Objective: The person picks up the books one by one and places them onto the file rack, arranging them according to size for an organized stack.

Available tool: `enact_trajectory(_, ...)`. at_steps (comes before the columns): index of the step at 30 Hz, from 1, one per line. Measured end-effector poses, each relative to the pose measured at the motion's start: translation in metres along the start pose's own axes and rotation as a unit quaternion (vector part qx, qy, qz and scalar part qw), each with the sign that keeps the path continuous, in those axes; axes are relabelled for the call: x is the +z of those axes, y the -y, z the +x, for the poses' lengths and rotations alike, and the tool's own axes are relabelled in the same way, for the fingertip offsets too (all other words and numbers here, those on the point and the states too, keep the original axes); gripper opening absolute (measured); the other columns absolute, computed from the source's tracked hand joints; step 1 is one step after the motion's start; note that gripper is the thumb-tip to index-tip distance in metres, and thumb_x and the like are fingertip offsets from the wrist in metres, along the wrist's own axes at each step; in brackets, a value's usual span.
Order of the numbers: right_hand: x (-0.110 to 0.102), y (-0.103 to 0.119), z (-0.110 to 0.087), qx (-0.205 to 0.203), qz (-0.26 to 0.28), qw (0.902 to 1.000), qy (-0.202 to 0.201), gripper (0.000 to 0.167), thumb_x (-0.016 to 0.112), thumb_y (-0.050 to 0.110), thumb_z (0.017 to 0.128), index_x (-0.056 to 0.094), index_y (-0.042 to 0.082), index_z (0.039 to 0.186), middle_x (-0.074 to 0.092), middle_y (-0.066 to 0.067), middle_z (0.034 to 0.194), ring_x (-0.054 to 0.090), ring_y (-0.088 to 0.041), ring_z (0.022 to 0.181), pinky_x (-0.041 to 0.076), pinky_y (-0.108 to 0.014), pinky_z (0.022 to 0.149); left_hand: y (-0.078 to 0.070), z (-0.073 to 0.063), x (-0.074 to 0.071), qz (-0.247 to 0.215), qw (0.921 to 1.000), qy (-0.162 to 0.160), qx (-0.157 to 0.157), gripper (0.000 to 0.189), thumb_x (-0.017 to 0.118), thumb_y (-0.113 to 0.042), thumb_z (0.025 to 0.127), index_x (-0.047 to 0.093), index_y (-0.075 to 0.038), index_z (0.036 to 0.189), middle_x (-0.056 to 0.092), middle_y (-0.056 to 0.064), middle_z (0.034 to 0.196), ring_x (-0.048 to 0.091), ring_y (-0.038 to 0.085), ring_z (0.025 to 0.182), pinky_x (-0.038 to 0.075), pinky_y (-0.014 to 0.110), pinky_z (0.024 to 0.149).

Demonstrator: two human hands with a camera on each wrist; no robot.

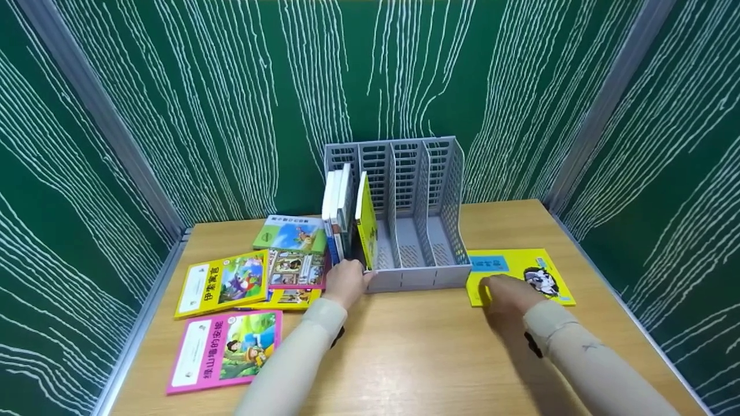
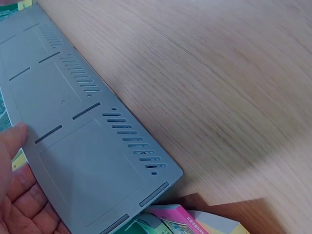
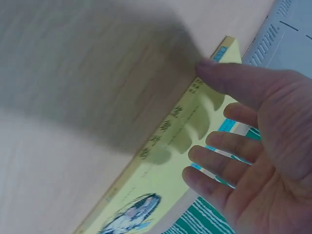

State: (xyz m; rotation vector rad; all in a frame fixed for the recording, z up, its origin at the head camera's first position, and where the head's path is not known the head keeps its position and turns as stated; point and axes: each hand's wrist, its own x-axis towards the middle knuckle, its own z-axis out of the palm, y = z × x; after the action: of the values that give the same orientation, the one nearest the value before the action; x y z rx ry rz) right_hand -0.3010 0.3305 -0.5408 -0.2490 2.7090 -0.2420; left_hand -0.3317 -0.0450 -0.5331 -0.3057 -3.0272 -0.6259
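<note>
A grey four-slot magazine file holder (image 1: pixel 421 277) stands at the back middle of the table. My left hand (image 1: pixel 347 282) grips its front left edge, with the thumb (image 2: pixel 14 136) on the front panel and fingers curled behind. Several white-edged books (image 1: pixel 335 202) stand in the leftmost slot, and a yellow book (image 1: pixel 366 222) leans upright in the slot beside it. To the right of the holder, another yellow book (image 1: pixel 549 268) with a black-and-white picture lies flat. Over its left part is my right hand (image 1: pixel 511 292), its fingers loosely spread above the cover and the thumb (image 3: pixel 214 73) at the spine.
On the left lies a group of books: a green one (image 1: pixel 283 237), a comic-panel one (image 1: pixel 295 268), a yellow one (image 1: pixel 222 284) and another yellow one (image 1: pixel 298 299) partly beneath. A pink book (image 1: pixel 196 358) lies nearer the front. Green, white-streaked panels (image 1: pixel 312 86) enclose the table (image 1: pixel 404 352).
</note>
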Motion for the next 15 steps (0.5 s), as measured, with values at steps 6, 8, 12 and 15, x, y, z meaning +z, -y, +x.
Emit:
enact_trajectory(6, -0.001, 0.004, 0.011, 0.004, -0.027, 0.9995, 0.016, 0.027, 0.080, 0.015, 0.092, 0.070, 0.010, 0.117, 0.075, -0.007, 0.104, 0.067, -0.027, 0.098, 0.058, -0.059, 0.101, 0.001, 0.001, 0.001, 0.000, 1.0000, 0.002, 0.000, 0.042, 0.073, -0.045, 0.104, 0.079, -0.006, 0.090, 0.055, -0.002, 0.061, 0.055, 0.017, 0.060, 0.045, 0.033, 0.058)
enact_trajectory(8, -0.001, 0.004, 0.014, -0.017, -0.044, 0.9989, 0.008, 0.023, 0.080, 0.014, 0.092, 0.071, 0.010, 0.112, 0.074, -0.007, 0.100, 0.067, -0.025, 0.092, 0.060, -0.057, 0.096, 0.001, 0.002, 0.001, 0.003, 1.0000, 0.000, 0.001, 0.042, 0.073, -0.045, 0.104, 0.080, -0.006, 0.091, 0.058, 0.000, 0.061, 0.058, 0.018, 0.061, 0.048, 0.034, 0.059)
enact_trajectory(12, -0.001, 0.002, 0.017, -0.069, -0.079, 0.9942, -0.024, 0.026, 0.087, 0.012, 0.084, 0.073, 0.008, 0.106, 0.074, -0.009, 0.096, 0.067, -0.025, 0.089, 0.062, -0.054, 0.093, 0.001, 0.001, 0.002, 0.019, 0.9996, -0.017, 0.008, 0.043, 0.074, -0.045, 0.103, 0.081, -0.005, 0.090, 0.063, 0.002, 0.063, 0.064, 0.020, 0.063, 0.057, 0.038, 0.062)
enact_trajectory(15, -0.002, 0.002, 0.019, -0.083, -0.100, 0.9909, -0.036, 0.028, 0.088, 0.009, 0.081, 0.074, 0.007, 0.106, 0.074, -0.011, 0.095, 0.066, -0.026, 0.088, 0.063, -0.053, 0.094, 0.001, 0.002, 0.002, 0.020, 0.9996, -0.017, 0.011, 0.043, 0.074, -0.045, 0.104, 0.082, -0.004, 0.092, 0.060, 0.000, 0.062, 0.062, 0.018, 0.062, 0.055, 0.037, 0.062)
